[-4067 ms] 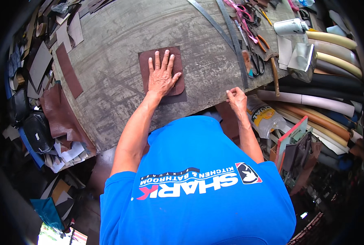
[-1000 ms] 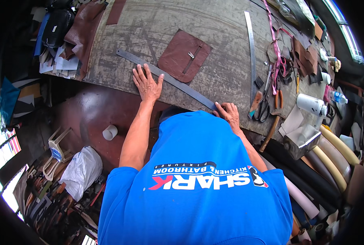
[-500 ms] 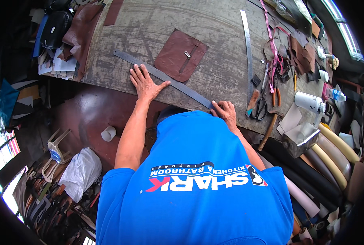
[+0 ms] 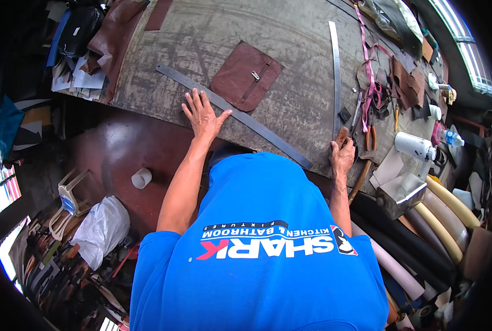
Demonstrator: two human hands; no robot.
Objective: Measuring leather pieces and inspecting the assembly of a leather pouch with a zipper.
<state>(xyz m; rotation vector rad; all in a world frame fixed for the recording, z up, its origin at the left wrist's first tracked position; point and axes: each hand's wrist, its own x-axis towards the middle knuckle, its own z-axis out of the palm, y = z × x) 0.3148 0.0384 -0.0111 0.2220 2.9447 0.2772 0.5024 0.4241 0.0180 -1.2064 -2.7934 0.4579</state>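
The person's hands are apart at the table's (image 4: 304, 94) near edge. The left hand (image 4: 204, 118) is spread wide, fingertips on a long grey metal ruler (image 4: 262, 131). The right hand (image 4: 342, 157), fingers bent, touches a brown-handled tool (image 4: 342, 134); whether it grips is unclear. The ruler slants between the hands. Just beyond it lies a wrinkled reddish-brown leather piece (image 4: 232, 77) with a dark slit and silvery zip pull (image 4: 255, 75).
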